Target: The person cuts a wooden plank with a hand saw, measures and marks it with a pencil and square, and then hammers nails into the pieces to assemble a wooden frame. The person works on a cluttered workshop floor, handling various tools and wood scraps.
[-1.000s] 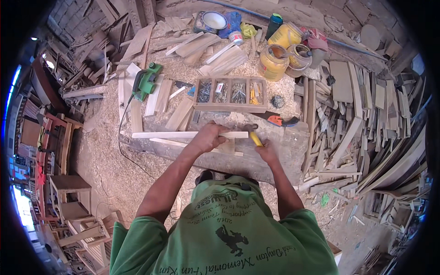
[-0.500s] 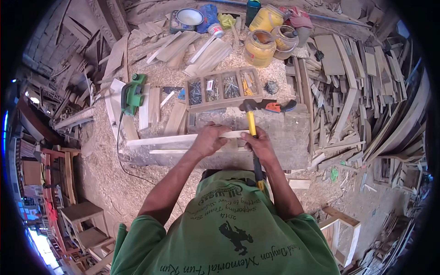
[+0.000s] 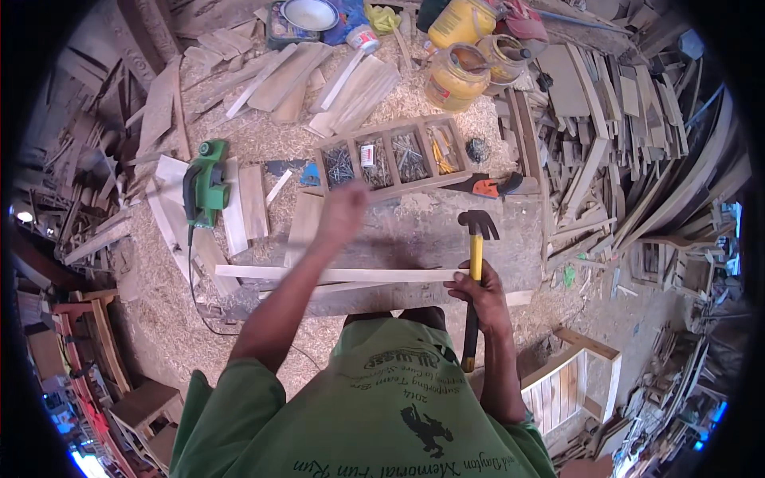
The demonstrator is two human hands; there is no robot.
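My right hand [image 3: 484, 296] is closed around a claw hammer [image 3: 476, 256] with a yellow and black handle, its head pointing away from me. The same hand's thumb and fingers touch the right end of a long pale wood strip [image 3: 374, 276], which lies crosswise over the near part of the workbench. Blurred by motion, my left hand [image 3: 346, 210] is above the bench, just short of a wooden compartment box [image 3: 387, 191] holding nails; its fingers cannot be made out. Beneath the long strip, a second thin strip [image 3: 319, 288] partly shows.
A green electric planer [image 3: 209, 187] with a cord rests at the left among boards. Right of the box lies an orange and black handsaw [image 3: 484, 186]. Yellow jars [image 3: 456, 80] stand at the back, and scrap wood [image 3: 586, 119] is piled at the right.
My left hand has let go of the strip and moved away from me toward the nail box. My right hand has shifted right with the hammer, still at the strip's end.
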